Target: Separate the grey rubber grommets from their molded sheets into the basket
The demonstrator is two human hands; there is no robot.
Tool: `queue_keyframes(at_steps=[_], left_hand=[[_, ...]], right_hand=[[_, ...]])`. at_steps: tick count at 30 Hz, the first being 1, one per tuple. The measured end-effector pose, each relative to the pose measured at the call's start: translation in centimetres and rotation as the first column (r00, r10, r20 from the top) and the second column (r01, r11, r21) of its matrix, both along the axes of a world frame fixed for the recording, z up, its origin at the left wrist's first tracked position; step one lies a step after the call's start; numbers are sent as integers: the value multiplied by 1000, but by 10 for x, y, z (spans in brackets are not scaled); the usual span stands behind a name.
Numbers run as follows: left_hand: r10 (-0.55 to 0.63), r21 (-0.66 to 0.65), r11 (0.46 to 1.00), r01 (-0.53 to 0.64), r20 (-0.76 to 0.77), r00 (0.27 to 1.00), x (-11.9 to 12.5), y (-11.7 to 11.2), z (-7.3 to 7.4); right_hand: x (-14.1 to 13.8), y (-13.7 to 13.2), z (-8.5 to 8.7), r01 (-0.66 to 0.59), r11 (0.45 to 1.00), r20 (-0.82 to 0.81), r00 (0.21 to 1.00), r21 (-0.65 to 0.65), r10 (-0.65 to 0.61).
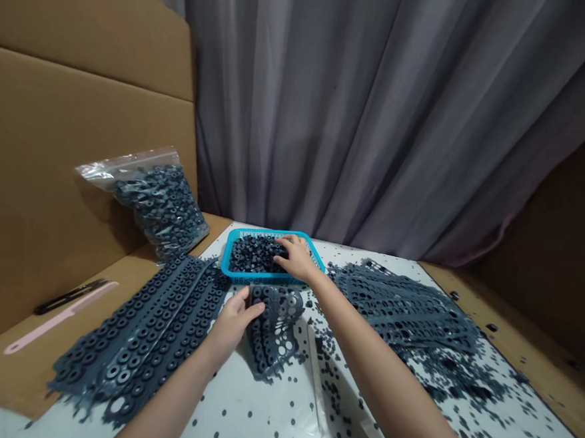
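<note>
Though cramped, basket (223,261) btwn punched strips (138,342)

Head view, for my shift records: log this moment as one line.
left hand on punched grey strip | right hand in teal basket of grey rings

The punched rubber sheets (406,314) flank a lane of white tabletop (253,423) leading to the blue basket (268,279).

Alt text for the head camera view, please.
The left hand grasps a punched grey rubber strip while the right hand rests on loose grey rubber rings in a turquoise basket. More punched strips lie on both sides, and a zip bag of rings sits at left.
</note>
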State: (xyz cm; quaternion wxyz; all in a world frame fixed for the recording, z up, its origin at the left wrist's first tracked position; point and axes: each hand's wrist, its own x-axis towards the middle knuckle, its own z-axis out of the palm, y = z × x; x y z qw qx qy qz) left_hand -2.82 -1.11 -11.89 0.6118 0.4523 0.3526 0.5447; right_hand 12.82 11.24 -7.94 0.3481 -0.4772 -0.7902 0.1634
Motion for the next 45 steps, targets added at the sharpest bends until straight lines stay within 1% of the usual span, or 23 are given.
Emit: queue_keyframes(at_steps=[2,3,5,6,9,12,15,18,20,21,22,24,25,27,31,33,35,36,38,40,42,43,45], left_hand=[[9,28,1000,-9,-15,1000,1,1,0],[19,42,999,-18,-22,1000,1,2,0],[27,61,998,-24,-40,999,0,2,-1],[31,69,997,-27,-57,998,0,2,-1],[91,137,988,-67,-183,979,1,0,-3],[252,304,942,-138,-375,892,2,-3,-4],[383,408,893,-192,-464,799,2,-6,-4],[435,402,877,-264,-427,793,0,-5,-4],[422,363,883,-296,-342,840,0,-3,-4],[406,334,891,-308,-282,869,1,-2,-5],[387,295,901,-318,-215,897,2,-1,-5],[357,198,920,-337,-75,931,5,1,-5],[351,150,927,-345,-13,936,7,1,-5],[338,77,936,-344,81,938,8,1,-4],[347,-45,937,-345,200,916,4,0,2],[393,-129,920,-371,263,881,1,1,4],[418,-150,908,-390,274,866,0,2,3],[425,-135,905,-403,258,868,0,3,2],[415,-95,910,-404,228,881,2,3,0],[347,-58,937,-343,230,909,4,2,-1],[240,-11,970,-243,221,945,5,0,-1],[191,8,980,-197,198,961,4,-1,-1],[122,38,991,-127,113,986,3,-3,0]], right_hand=[[0,-23,13,-62,995,34,998,79,59],[1,-36,19,-148,980,80,987,132,138],[2,-62,28,-331,927,270,922,177,278],[3,-74,31,-367,912,378,883,185,279],[1,-95,30,-313,926,574,806,210,142],[-6,-103,25,-208,959,625,779,194,42],[-13,-105,22,-165,976,606,794,144,45],[-16,-103,20,-232,971,458,870,51,184],[-17,-99,15,-329,941,214,916,-80,338],[-17,-97,10,-392,906,40,914,-160,403],[-19,-95,5,-464,853,-154,885,-238,439],[-24,-91,-8,-595,728,-535,760,-341,370],[-27,-90,-14,-638,680,-665,687,-360,292],[-34,-90,-25,-673,640,-793,588,-371,160],[-38,-89,-32,-661,664,-840,535,-348,92],[-33,-86,-26,-645,707,-873,481,-292,79],[-24,-83,-17,-610,759,-881,462,-228,107],[-19,-83,-11,-585,786,-863,486,-203,139],[-10,-85,0,-513,841,-754,618,-174,222],[-3,-91,10,-407,904,-526,802,-133,284],[1,-97,15,-314,948,-221,929,-48,297],[1,-101,17,-287,958,-73,955,2,286],[2,-105,17,-259,962,158,957,85,244]])
